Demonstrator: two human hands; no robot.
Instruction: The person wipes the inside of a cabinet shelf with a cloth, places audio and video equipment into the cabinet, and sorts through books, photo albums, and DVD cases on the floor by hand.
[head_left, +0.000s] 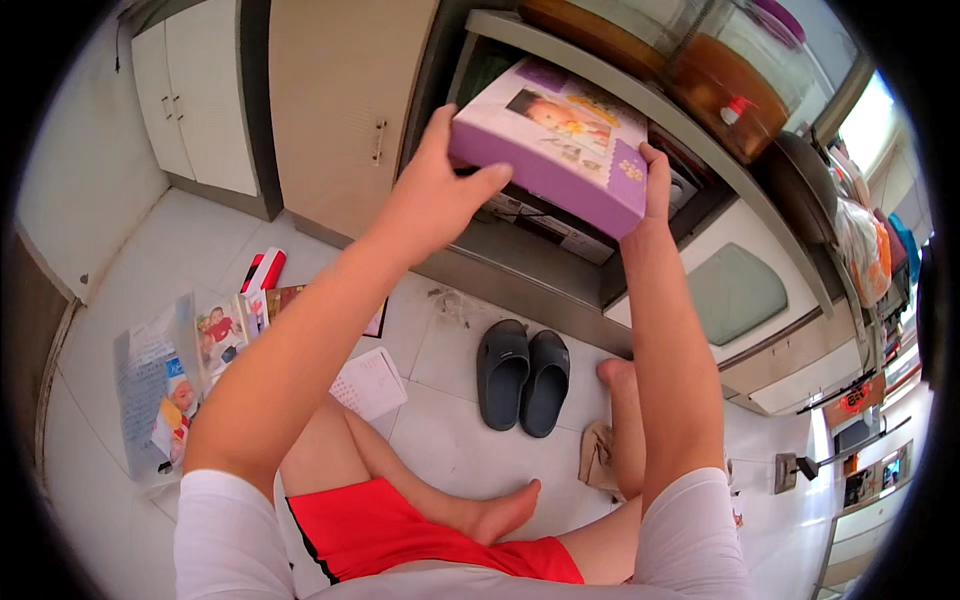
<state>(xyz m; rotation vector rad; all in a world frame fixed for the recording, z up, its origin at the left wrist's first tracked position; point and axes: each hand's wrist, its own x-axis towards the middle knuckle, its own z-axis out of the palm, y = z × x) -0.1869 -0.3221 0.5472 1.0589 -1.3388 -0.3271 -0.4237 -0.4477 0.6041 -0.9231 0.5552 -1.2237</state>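
A flat purple and white box [548,150] with a baby picture on its lid is held between my two hands, tilted toward me. My left hand [448,190] grips its left end, thumb along the front side and fingers behind the corner. At the right end my right hand [653,195] holds the near corner, its palm mostly hidden. The box's far part lies inside the opening of a low cabinet shelf [540,250], under the countertop. Other items in the shelf show below and beside the box, too covered to name.
Dark slippers [524,380] lie on the tiled floor before the cabinet. Photos [222,335], a notepad page [370,385] and a clear plastic sleeve [140,350] spread at the left, near a red and white object [265,270]. A large jar [735,75] of brown liquid stands on the countertop.
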